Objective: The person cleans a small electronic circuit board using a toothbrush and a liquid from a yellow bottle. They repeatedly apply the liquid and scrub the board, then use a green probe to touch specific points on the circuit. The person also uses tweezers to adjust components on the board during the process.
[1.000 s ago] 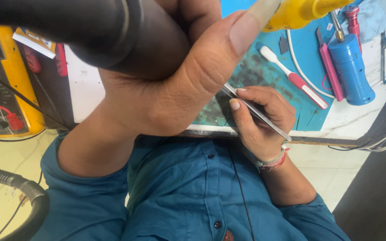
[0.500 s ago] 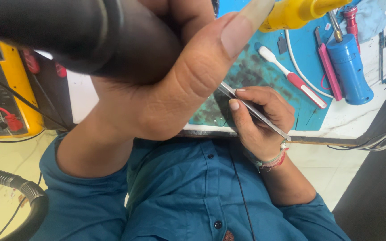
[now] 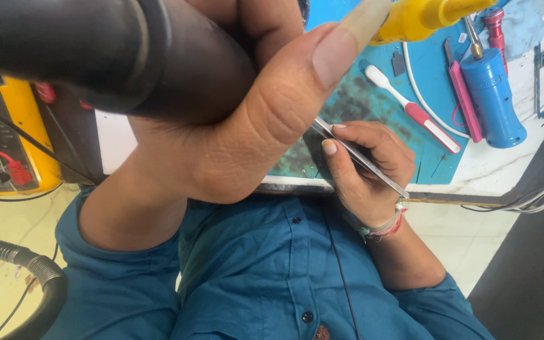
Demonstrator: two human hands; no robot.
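Closest to the camera, the left hand (image 3: 221, 126) is wrapped tight around a thick black handle (image 3: 96, 56), thumb pressed along it, so large in view that it covers much of the bench. The handle's yellow front end (image 3: 420, 19) pokes out past the thumbnail, over the mat.

Just beyond it, the right hand (image 3: 366, 167) pinches a pair of slim metal tweezers (image 3: 360, 157), fingers closed on them like a pen; their tip runs under the left thumb and is hidden there. A red and pale thread band circles that wrist.

Both hands work over a blue mat (image 3: 373, 107), stained dark in the middle, lying on the white surface (image 3: 498, 170).

Further out on the mat lie a white brush with a red grip (image 3: 413, 110), a pink flat tool (image 3: 461, 101) and a blue cylindrical bottle (image 3: 492, 101) lying beside it. At the far left sits a yellow-cased meter (image 3: 23, 119) with a red plug lead. A grey ribbed hose (image 3: 20, 264) curves at the lower left.
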